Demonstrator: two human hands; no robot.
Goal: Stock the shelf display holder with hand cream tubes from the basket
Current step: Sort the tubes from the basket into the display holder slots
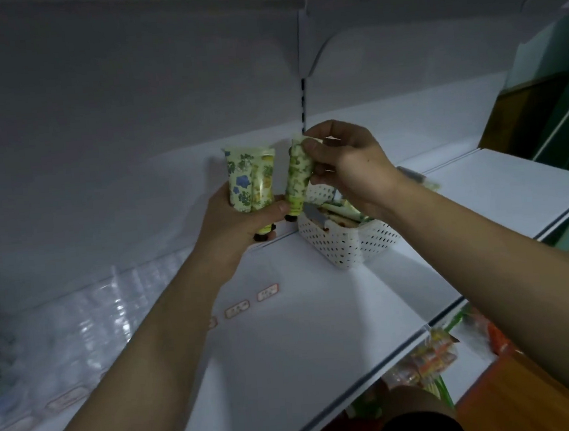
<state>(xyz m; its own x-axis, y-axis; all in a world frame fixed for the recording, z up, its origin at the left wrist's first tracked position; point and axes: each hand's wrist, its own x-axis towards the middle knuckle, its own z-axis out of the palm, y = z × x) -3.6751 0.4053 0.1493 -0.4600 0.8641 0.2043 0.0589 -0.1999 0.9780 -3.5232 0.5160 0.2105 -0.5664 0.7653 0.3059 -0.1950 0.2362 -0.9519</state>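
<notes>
Two floral tubes gripped in left hand, right hand pinching a third (caps down).

Pale green floral-printed tubes, black caps; white perforated basket.

We see a white shelf running across the view. On it, at about two o'clock from the middle, stands a white perforated basket with tubes lying inside. At nine o'clock, a clear plastic display holder sits on the shelf, blurred. Small red-bordered labels lie near the centre.
</notes>
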